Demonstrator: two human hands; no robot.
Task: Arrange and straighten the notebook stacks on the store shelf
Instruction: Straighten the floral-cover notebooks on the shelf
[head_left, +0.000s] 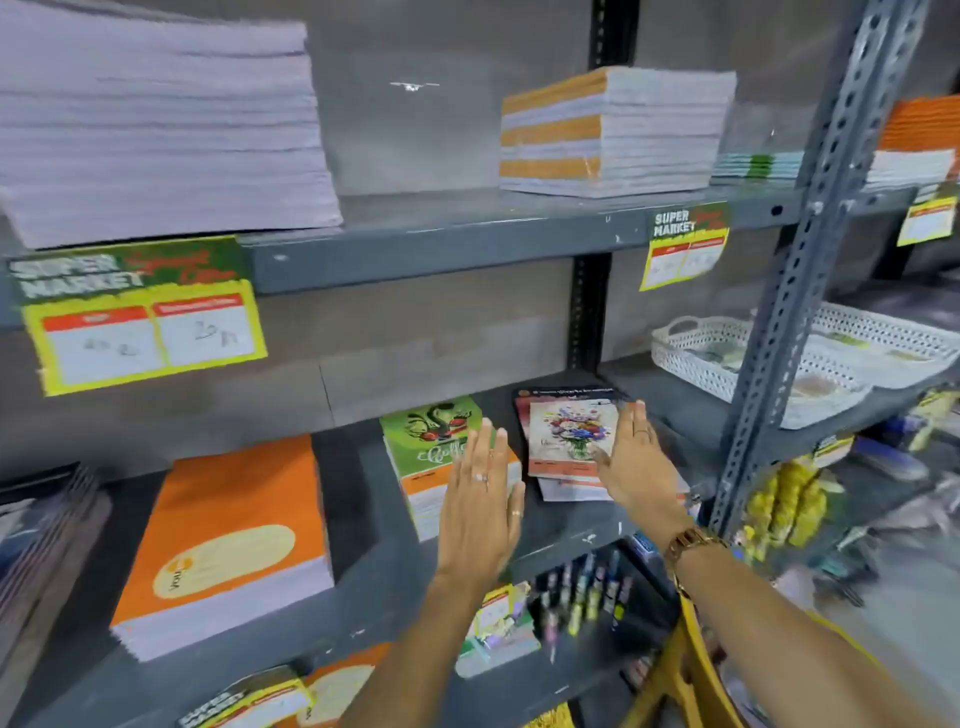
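Note:
On the middle shelf (363, 571) lie three notebook stacks: an orange-covered stack (228, 540) at left, a green-topped stack (426, 436) in the middle, and a small uneven flower-cover stack (569, 436) at right. My left hand (480, 499) is flat with fingers straight, hovering over the right side of the green-topped stack. My right hand (631, 457) is flat against the right edge of the flower-cover stack. Neither hand holds anything.
The upper shelf carries a tall pale stack (156, 119) at left and an orange-striped stack (613, 130) at right. A white perforated basket (727, 364) sits right of the steel upright (789, 312). Pens (587, 592) hang below the shelf. Price tags (140, 312) hang from the shelf edges.

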